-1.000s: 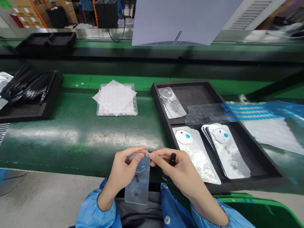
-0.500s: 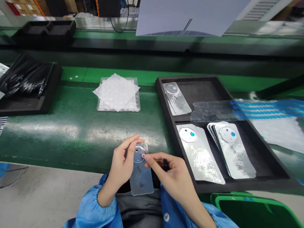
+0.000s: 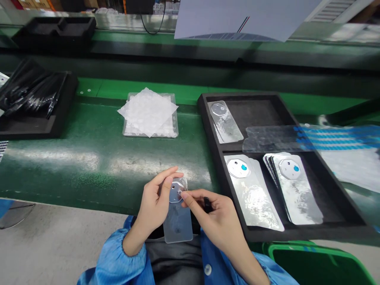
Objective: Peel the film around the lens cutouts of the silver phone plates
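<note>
My left hand grips a clear plastic panel with a grey octagonal patch at its top, holding it upright over my lap at the belt's near edge. My right hand is closed around a small black tool. Its forefinger and thumb pinch at a small piece on the octagon. To the right stands a black foam tray holding stacks of similar panels with blue dots.
A clear tray with white translucent sheets lies mid-belt. A black tray with black bags sits at the left. Striped film lies over the tray's right side. A green bin is at bottom right. A paper sheet hangs above.
The panel has been raised and turned more upright. My right fingertips moved from its top edge onto the octagonal patch. The view shifted slightly left.
</note>
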Tool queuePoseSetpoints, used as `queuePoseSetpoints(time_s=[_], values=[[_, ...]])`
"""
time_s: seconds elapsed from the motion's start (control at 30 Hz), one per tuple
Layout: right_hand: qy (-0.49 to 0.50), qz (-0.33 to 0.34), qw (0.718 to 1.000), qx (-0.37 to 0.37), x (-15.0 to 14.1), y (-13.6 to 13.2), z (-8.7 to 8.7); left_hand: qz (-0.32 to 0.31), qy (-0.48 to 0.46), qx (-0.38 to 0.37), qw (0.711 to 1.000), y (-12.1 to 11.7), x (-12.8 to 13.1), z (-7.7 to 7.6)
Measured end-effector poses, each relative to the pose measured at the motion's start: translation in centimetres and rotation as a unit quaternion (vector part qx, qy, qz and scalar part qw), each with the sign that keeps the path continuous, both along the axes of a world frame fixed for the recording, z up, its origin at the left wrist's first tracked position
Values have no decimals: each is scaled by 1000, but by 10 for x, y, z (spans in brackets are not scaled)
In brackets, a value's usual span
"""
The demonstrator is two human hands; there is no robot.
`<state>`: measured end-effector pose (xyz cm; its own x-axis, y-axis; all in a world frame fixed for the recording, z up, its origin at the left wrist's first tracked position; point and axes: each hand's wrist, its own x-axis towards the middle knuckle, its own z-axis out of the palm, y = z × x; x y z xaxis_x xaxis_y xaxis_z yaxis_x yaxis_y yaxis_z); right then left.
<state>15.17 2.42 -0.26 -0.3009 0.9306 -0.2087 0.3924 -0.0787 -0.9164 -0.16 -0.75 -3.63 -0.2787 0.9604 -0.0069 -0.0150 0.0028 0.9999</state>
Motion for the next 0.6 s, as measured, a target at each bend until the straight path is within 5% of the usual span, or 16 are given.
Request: queuePoseSetpoints(time_s=[0.6], values=[[9,-9,1000,-3,-10,1,6,-2,-8,-15,1000,0,-2,1]])
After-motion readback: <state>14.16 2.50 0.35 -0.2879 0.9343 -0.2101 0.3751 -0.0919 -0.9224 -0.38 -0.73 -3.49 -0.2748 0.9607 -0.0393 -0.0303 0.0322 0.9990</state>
